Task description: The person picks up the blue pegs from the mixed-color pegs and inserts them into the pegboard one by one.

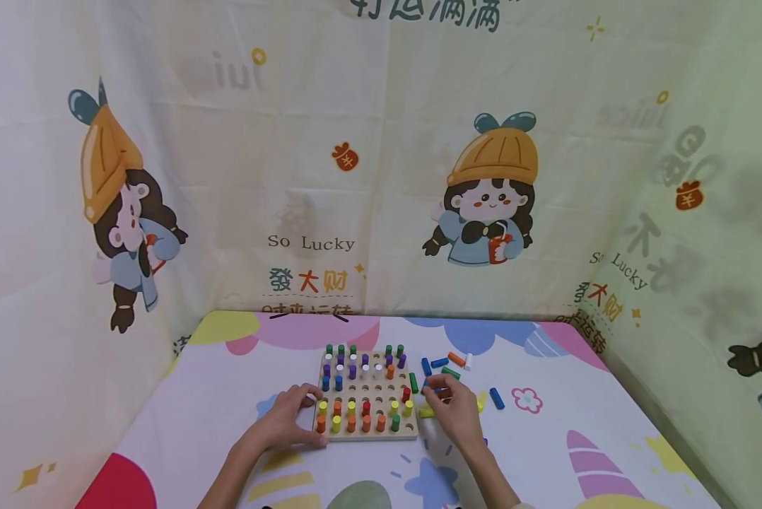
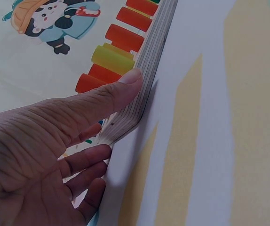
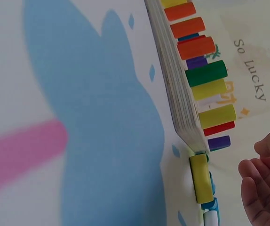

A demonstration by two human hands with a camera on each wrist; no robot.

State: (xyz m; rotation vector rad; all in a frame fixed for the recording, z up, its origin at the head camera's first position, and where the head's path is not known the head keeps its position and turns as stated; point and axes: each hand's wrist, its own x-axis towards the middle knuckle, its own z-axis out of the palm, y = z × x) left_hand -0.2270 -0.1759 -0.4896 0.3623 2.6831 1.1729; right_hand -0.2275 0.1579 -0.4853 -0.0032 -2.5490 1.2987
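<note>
A wooden pegboard point(image 1: 358, 433) lies on the table, with upright pegs in green, white, purple, blue, yellow, red and orange. Its middle rows show bare holes. My left hand point(image 1: 283, 417) holds the board's near left corner, thumb point(image 2: 130, 82) on the front edge, fingers along the left side. Just right of the board is my right hand point(image 1: 459, 413), raised above the tabletop with thumb and fingertips close together. Blue shows at those fingertips in the head view; I cannot tell whether they pinch a blue peg. A yellow peg point(image 3: 200, 179) lies beside the board.
Loose pegs lie to the right of the board: a blue peg point(image 1: 497, 399), an orange peg point(image 1: 456, 359), a white peg point(image 1: 468, 362), a green peg point(image 1: 413, 383) and several others. A patterned cloth point(image 1: 381, 177) hangs behind the table.
</note>
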